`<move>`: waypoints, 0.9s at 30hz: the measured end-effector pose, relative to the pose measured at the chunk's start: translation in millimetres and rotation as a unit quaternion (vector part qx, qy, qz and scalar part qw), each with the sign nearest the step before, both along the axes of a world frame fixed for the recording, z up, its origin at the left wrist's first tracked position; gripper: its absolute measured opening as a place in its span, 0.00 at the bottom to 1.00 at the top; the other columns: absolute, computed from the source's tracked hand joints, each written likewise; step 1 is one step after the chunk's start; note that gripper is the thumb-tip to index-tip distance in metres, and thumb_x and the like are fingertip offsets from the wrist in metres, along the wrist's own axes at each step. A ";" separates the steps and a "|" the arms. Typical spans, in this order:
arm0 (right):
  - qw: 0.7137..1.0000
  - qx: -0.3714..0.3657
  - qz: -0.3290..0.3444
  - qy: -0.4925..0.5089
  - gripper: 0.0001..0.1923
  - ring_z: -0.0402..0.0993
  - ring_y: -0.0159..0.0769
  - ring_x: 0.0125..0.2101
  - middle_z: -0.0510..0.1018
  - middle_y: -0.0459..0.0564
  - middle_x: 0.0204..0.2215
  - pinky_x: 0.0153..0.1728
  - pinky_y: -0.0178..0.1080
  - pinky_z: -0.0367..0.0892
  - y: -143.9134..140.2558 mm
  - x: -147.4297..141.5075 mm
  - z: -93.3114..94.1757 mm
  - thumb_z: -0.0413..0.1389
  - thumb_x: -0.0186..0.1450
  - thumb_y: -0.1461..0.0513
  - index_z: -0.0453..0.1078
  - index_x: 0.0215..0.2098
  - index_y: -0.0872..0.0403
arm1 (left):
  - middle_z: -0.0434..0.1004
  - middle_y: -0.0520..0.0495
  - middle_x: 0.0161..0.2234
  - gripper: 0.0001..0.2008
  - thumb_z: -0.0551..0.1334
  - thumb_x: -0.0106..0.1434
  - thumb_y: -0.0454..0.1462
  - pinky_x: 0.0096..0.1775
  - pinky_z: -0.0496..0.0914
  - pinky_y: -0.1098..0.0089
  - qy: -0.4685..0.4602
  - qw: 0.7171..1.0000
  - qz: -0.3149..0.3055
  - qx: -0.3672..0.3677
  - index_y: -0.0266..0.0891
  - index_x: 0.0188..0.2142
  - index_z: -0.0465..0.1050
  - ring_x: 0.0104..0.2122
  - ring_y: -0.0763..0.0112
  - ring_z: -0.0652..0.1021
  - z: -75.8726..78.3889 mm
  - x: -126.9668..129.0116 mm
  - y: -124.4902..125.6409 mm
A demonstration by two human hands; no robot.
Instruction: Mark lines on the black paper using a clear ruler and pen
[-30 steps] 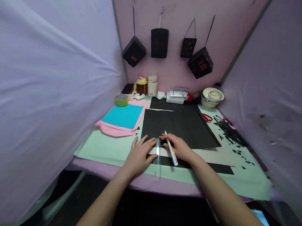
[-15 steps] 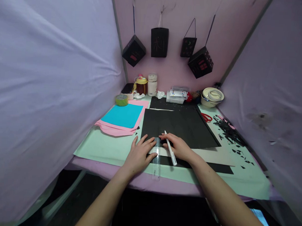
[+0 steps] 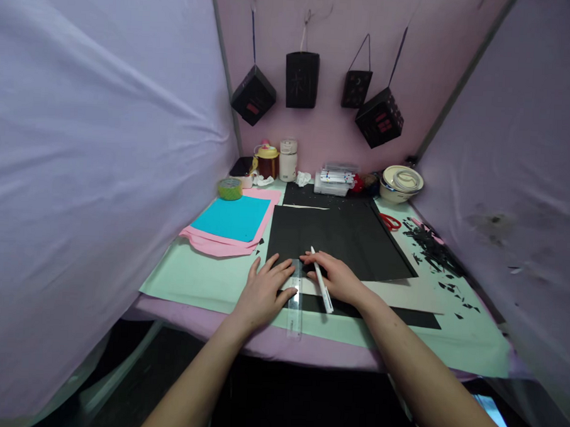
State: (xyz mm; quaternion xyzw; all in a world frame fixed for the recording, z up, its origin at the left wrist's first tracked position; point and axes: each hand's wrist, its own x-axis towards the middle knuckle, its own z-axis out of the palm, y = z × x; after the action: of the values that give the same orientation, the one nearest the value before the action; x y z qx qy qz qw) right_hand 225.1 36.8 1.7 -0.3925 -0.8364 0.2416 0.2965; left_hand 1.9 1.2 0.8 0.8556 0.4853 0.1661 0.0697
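— Where the black sheet (image 3: 338, 238) lies, what is under it and around it?

— A pale green mat (image 3: 192, 279) covers the table (image 3: 270, 339), whose lilac edge shows nearer the person than the sheet. Cloth walls close the booth on three sides. On the back wall, above the sheet's far edge, hang four dark paper lanterns (image 3: 301, 79). Left of the sheet lies a blue sheet (image 3: 232, 217) on pink sheets (image 3: 212, 245), with a roll of green tape (image 3: 230, 188) beyond them. Right of the sheet are red scissors (image 3: 390, 222) and black paper scraps (image 3: 432, 248); a bowl (image 3: 400, 182) stands past its far right corner.

— And the hands?

— The left hand (image 3: 263, 291) lies flat at the sheet's near edge, fingers spread and extended, pressing a clear ruler (image 3: 295, 302) that runs toward the person across a black strip (image 3: 403, 316). It grips nothing.

— The right?

— The right hand (image 3: 339, 279), just right of the ruler, has its fingers curled round a white pen (image 3: 320, 279), tip pointing away onto the sheet, fingertips touching the ruler's far end.
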 end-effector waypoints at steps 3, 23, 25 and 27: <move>1.000 -0.002 -0.002 -0.002 0.12 0.66 0.41 0.56 0.75 0.49 0.50 0.55 0.51 0.62 0.2 -0.2 0.1 0.54 0.63 0.64 0.67 0.46 0.48 | 0.63 0.49 0.61 0.21 0.53 0.67 0.47 0.62 0.44 0.47 0.000 1.000 0.000 -0.001 0.48 0.58 0.63 0.64 0.57 0.55 0.4 0.0 0.2; 1.000 0.004 0.003 -0.007 0.14 0.66 0.41 0.56 0.76 0.48 0.50 0.58 0.52 0.59 0.6 -0.3 0.3 0.54 0.63 0.64 0.67 0.47 0.48 | 0.64 0.49 0.60 0.20 0.54 0.67 0.46 0.62 0.44 0.46 -0.008 1.000 0.002 -0.005 0.47 0.57 0.64 0.63 0.57 0.56 1.8 -0.7 -1.1; 1.000 0.006 0.004 -0.009 0.14 0.66 0.40 0.56 0.76 0.48 0.50 0.59 0.52 0.57 1.0 -0.1 -0.3 0.55 0.63 0.64 0.67 0.48 0.48 | 0.64 0.49 0.61 0.20 0.54 0.67 0.46 0.62 0.43 0.46 -0.007 1.000 0.001 -0.004 0.47 0.57 0.64 0.63 0.57 0.56 2.0 -0.9 -1.4; 1.000 0.007 0.003 -0.009 0.14 0.66 0.40 0.56 0.76 0.47 0.50 0.59 0.51 0.57 1.2 0.0 -1.0 0.55 0.63 0.64 0.67 0.47 0.48 | 0.64 0.49 0.61 0.20 0.54 0.67 0.45 0.62 0.43 0.47 -0.007 1.000 0.000 -0.003 0.47 0.57 0.64 0.63 0.57 0.56 1.8 -1.1 -1.6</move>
State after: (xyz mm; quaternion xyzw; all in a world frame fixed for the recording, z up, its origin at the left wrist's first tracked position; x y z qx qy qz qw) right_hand 225.1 38.0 0.7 -0.3899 -0.8421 0.2331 0.2907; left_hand 0.9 -0.4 2.7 0.8541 0.4856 0.1703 0.0760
